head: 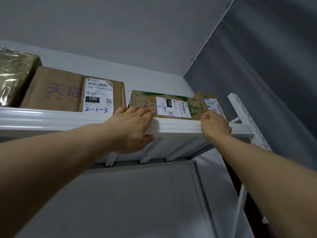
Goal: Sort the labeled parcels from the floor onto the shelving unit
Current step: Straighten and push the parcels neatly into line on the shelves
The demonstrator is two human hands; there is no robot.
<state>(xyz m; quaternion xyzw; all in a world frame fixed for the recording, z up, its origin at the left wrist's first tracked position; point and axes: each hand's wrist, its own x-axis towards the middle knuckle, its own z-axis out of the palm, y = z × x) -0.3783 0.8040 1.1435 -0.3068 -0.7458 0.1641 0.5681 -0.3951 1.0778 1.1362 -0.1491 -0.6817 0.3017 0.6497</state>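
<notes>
On the top shelf (pixel 178 125) of the white shelving unit lies a flat cardboard parcel (pixel 178 107) with "2-1-4" handwritten across its label. My left hand (pixel 132 124) presses straight fingers against that parcel's front left corner, with the thumb under the shelf lip. Just right of it stands a small parcel (pixel 210 101) with a white label. My right hand (pixel 215 125) has its fingers curled on the small parcel's lower front edge. A bigger box marked "2-1-3" (pixel 73 91) sits to the left, apart from both hands.
A parcel wrapped in shiny plastic (pixel 13 74) sits at the far left of the shelf. A white slotted upright (pixel 247 117) bounds the shelf on the right. Grey walls rise behind and to the right. A lower shelf panel (pixel 137 194) lies beneath.
</notes>
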